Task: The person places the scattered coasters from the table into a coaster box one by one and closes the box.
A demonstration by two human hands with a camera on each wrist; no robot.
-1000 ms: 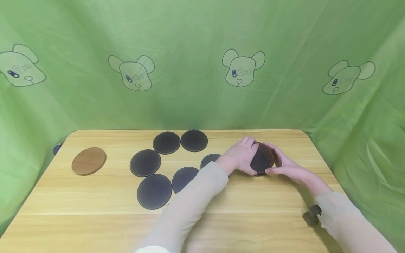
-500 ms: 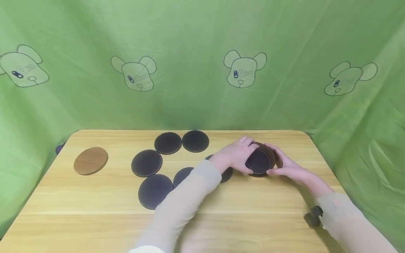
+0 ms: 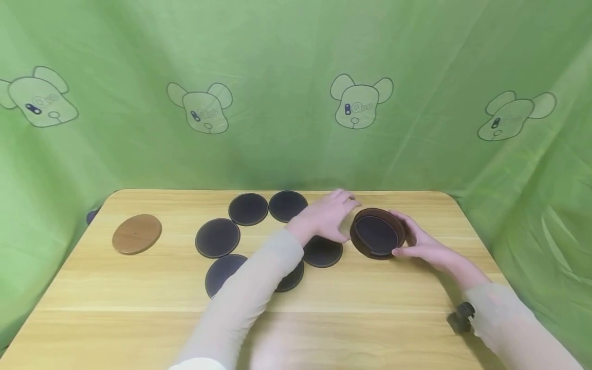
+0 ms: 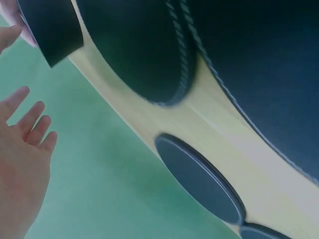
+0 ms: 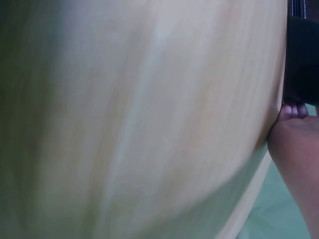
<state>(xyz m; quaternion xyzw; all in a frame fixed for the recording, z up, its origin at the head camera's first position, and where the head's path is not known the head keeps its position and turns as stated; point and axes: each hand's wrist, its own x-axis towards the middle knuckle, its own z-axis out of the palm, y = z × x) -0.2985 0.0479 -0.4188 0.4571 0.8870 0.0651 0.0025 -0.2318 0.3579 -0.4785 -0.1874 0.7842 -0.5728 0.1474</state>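
Note:
A dark brown round coaster holder (image 3: 363, 246) stands at the right of the table, with a black disc-shaped surface (image 3: 378, 235) inside it. My right hand (image 3: 421, 244) grips its right side, thumb in front and fingers behind; the right wrist view catches only part of this hand (image 5: 299, 154) against the holder's dark wall (image 5: 303, 59). Left of the holder is my left hand (image 3: 326, 213), apart from it, fingers loosely extended and nothing seen in them. Beneath that hand lies a black stitched coaster (image 3: 322, 252); the left wrist view shows it large (image 4: 134, 50).
More black coasters lie flat in a ring, such as one at the back (image 3: 288, 205) and one at the left (image 3: 217, 238); my left sleeve (image 3: 250, 293) covers some. A brown wooden disc (image 3: 136, 234) sits far left. Green cloth (image 3: 277, 128) hangs behind the table.
My left hand has moved left, off the coaster holder, so its near rim now shows. The right hand keeps its grip in the same place. The head view has shifted slightly.

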